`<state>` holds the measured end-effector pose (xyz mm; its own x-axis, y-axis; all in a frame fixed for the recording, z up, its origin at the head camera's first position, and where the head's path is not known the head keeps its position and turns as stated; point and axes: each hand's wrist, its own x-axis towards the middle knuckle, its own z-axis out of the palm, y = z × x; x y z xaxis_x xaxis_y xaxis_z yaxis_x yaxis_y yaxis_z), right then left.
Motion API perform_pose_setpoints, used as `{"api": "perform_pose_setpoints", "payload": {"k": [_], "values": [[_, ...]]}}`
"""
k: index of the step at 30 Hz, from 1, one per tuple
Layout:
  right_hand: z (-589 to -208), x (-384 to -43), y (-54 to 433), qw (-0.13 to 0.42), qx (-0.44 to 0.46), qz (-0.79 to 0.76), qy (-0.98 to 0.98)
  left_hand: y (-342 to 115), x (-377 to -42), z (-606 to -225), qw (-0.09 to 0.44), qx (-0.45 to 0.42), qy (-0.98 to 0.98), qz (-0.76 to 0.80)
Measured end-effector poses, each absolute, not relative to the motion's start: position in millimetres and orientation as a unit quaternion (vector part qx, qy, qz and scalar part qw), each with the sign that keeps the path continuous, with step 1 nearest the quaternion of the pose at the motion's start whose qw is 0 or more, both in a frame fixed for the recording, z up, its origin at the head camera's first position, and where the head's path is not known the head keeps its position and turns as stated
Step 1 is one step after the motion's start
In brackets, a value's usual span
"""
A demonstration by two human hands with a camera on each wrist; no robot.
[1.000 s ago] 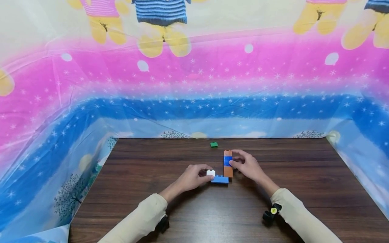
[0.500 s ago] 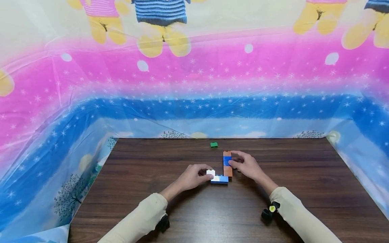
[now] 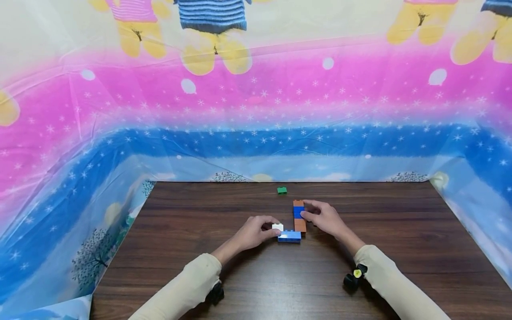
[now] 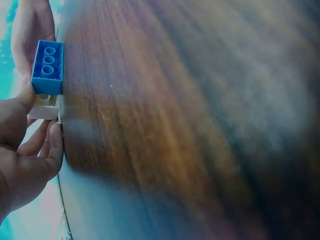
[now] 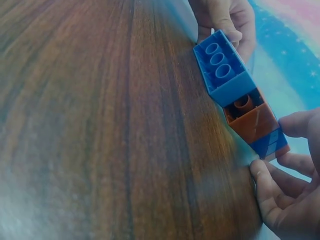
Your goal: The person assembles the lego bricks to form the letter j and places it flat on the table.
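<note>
With fingers and thumb, my left hand (image 3: 252,232) pinches a white toy brick (image 3: 278,227) at the left end of a light blue brick (image 3: 289,236). The light blue brick shows its hollow underside in both wrist views. My right hand (image 3: 327,218) grips a column of orange and dark blue bricks (image 3: 299,212) from its right side. An orange brick (image 5: 254,122) joins the column to the light blue brick's right end, with a dark blue brick (image 5: 271,144) beyond it. The column's far end is partly hidden by my right fingers in the right wrist view.
A small green brick (image 3: 282,190) lies near the back edge of the brown wooden table (image 3: 192,200). A printed cloth (image 3: 248,142) hangs behind and along the sides of the table.
My right hand and the far end of the orange and dark blue column have shifted slightly left and toward me. The left hand keeps its place and its pinch.
</note>
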<state>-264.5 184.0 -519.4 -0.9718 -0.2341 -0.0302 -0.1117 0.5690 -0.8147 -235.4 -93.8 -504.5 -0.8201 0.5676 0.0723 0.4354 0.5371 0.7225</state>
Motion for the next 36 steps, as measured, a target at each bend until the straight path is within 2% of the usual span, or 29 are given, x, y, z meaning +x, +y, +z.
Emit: {"api": "perform_pose_setpoints", "payload": {"k": [29, 36], "values": [[-520.5, -267.7, 186.0, 0.067, -0.105, -0.448, 0.885, -95.2, -238.5, -501.9, 0.106, 0.290, 0.877, 0.368], [-513.1, -270.1, 188.7, 0.050, -0.125, -0.454, 0.881, -92.5, -237.1, -499.1, 0.100, 0.305, 0.879, 0.353]]}}
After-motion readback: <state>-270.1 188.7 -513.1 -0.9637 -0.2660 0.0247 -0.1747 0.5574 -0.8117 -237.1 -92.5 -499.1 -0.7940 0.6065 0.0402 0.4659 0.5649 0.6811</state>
